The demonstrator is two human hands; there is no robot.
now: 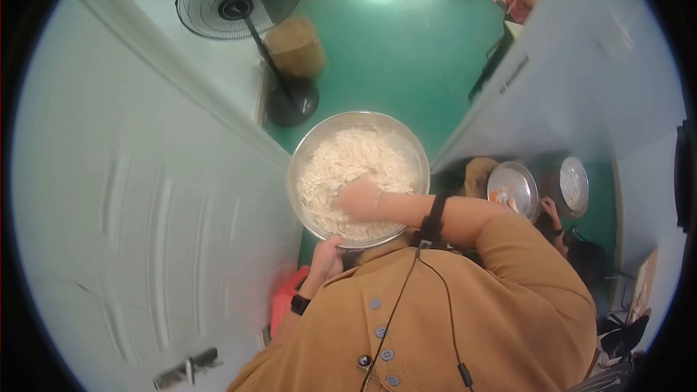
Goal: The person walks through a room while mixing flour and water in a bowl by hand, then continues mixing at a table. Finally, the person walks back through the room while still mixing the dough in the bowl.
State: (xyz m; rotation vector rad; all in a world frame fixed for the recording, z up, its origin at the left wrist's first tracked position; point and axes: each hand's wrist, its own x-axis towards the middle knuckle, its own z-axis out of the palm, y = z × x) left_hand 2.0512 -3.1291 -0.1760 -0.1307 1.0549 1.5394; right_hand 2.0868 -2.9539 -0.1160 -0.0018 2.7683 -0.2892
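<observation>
A large round metal bowl (419, 147) is held close to my body, with pale, crumbly, flaky food (353, 151) in it. My left hand (328, 258) grips the bowl's near rim, at the lower left. Inside the bowl, my right hand (357, 199) is pushed into the pale food; its fingers are blurred and partly buried, so their pose is unclear.
A standing fan (237, 9) and a brown container (295, 47) are ahead on the left. White doors flank me on both sides. On the right, a co-worker's hand (549, 207) is near a metal basin (513, 187) and another bowl (573, 183).
</observation>
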